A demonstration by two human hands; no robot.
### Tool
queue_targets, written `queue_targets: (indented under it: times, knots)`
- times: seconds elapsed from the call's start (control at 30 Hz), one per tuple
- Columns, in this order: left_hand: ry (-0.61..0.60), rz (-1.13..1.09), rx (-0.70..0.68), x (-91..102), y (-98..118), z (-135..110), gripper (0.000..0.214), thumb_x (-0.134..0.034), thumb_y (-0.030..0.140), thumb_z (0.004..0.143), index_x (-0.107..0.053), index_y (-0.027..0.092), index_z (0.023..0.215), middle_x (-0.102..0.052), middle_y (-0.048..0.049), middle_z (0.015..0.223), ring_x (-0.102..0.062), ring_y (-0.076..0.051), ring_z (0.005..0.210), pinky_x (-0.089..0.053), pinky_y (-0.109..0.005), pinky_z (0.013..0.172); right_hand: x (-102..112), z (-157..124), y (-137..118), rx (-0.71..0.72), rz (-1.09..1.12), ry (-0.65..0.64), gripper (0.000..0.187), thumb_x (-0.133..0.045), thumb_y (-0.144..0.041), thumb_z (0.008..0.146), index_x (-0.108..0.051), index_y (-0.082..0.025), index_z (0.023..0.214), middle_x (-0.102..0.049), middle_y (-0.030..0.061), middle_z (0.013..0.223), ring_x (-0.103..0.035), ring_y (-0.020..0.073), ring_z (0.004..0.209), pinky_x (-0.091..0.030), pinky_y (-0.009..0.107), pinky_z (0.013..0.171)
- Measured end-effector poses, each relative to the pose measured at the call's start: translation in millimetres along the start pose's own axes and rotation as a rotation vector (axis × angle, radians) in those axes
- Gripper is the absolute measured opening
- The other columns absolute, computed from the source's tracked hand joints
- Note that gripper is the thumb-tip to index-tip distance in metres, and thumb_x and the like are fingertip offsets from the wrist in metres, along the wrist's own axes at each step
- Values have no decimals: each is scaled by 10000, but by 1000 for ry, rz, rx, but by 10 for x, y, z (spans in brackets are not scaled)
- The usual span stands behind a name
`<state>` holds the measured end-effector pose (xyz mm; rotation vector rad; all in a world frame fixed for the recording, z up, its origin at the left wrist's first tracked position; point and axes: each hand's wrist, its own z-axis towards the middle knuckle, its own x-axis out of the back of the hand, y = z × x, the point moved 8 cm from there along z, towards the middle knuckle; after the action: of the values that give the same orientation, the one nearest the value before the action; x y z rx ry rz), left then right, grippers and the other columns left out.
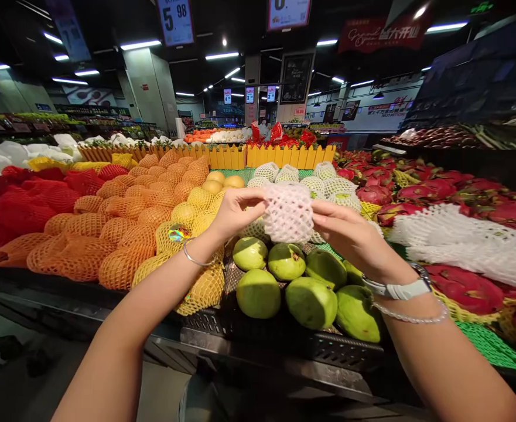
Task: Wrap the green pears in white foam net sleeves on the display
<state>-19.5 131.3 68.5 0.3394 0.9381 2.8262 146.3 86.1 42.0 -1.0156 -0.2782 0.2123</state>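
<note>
A white foam net sleeve (289, 212) is held up between my two hands, above the green fruits. My left hand (239, 212) pinches its left edge between thumb and fingers. On the opposite edge, my right hand (349, 231) grips with its fingers held together. Whether anything is inside the sleeve I cannot tell. Several bare green fruits (311, 303) lie just below in a black plastic crate (345, 349). Behind the sleeve, more fruits in white foam nets (341, 190) are piled up.
Left of the crate are yellow-netted fruits (205, 287), orange-netted fruits (75, 255) and red net bags (36, 205). Dragon fruits (464, 287) are on the right, with loose white foam nets (460, 234) on top. A low yellow fence (226, 157) stands behind the display.
</note>
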Motion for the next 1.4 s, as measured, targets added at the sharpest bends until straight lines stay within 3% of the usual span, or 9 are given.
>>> queue_targets:
  times: [0.17,0.33,0.57,0.7,0.83,0.97,1.17,1.27,1.4]
  knots:
    - [-106,-82,-14,-114,-19,-13,224,-786,246,645,-759,177,857,-723,-54,938,-674,-187,890,-573,-359,840,-64,47,27,19,-79,-18,367,-676,-482,839,-723,-257,1124,-714,58,1240,-604,291,1241,-491,487,1052]
    - [-219,25,-120,-232,35,-41,293,-751,160,656,-732,192,947,-687,-69,1068,-647,-209,1027,-553,-390,921,34,96,-35,119,-246,128,474,-788,-441,740,-676,-214,1141,-714,99,1208,-621,302,1202,-523,459,1005]
    - [-262,118,-257,-255,158,-62,204,-766,211,680,-726,197,880,-733,-65,964,-658,-228,994,-522,-418,952,-44,71,-14,100,-263,36,679,-798,-472,728,-501,-250,1298,-595,110,1353,-536,275,1301,-487,424,1060]
    - [-275,52,-138,-269,61,-66,227,-755,168,648,-721,185,872,-739,-62,979,-658,-229,1018,-499,-424,1003,-98,89,23,61,-254,27,696,-799,-490,718,-489,-259,1297,-562,105,1388,-522,273,1308,-474,427,1074]
    - [-141,-166,44,-162,-176,22,319,-792,199,625,-697,167,928,-721,-70,1043,-664,-214,1015,-493,-422,1018,31,159,-16,105,-284,142,488,-737,-450,785,-569,-247,1196,-634,97,1261,-596,267,1194,-478,459,1060]
    - [153,-307,94,143,-398,171,438,-867,258,580,-650,182,953,-702,-60,1055,-650,-213,1056,-485,-389,1015,152,165,-120,145,-466,351,280,-649,-402,854,-605,-270,1096,-679,86,1060,-659,268,1001,-539,478,929]
    - [363,-436,173,399,-623,200,355,-785,239,704,-593,191,998,-661,-43,1033,-624,-178,1066,-469,-353,1018,-762,215,320,-86,-1099,-305,381,-591,-382,916,-576,-119,1191,-687,200,1122,-664,338,1029,-519,476,912]
    - [391,-420,190,432,-646,166,285,-730,188,753,-582,180,996,-647,-47,1041,-615,-161,1046,-475,-333,997,-976,234,507,-146,-1348,-427,474,-602,-447,904,-562,-74,1194,-686,256,1114,-660,394,1053,-509,467,878]
    - [388,-367,205,423,-650,153,227,-694,158,787,-588,176,987,-644,-49,1043,-607,-158,1048,-480,-325,987,-993,240,713,-313,-1371,-510,639,-606,-614,841,-520,-125,1243,-722,229,1096,-697,397,987,-514,434,781]
